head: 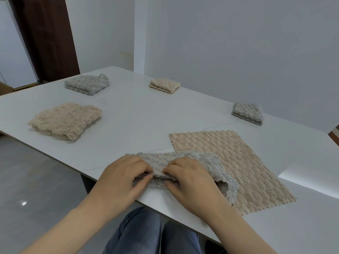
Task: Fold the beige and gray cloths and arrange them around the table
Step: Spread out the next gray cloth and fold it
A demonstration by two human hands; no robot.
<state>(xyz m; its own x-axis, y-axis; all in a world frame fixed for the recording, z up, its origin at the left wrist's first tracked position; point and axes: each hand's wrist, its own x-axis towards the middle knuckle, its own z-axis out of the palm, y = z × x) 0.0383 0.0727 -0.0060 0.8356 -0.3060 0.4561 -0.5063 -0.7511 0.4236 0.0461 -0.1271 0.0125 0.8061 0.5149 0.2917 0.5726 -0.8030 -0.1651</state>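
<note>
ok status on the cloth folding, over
Left hand and right hand both pinch the gray cloth, mid-fold. Flat beige cloth lies partly under it, not yet folded. Nothing else near the hands.

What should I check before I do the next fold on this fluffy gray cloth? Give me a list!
1. Both hands hold the fluffy gray cloth: ok. The left hand and right hand pinch its near edge.
2. Its edges line up: cannot tell. The hands hide them.
3. It lies apart from other cloths: not ok. Its right part overlaps the flat beige ribbed cloth.
4. The flat beige ribbed cloth is folded: not ok. It lies spread out.
5. Finished cloths sit apart on the white stone table: ok. These are the far-left folded gray cloth, far folded beige cloth, right folded gray cloth and left folded beige cloth.
</note>
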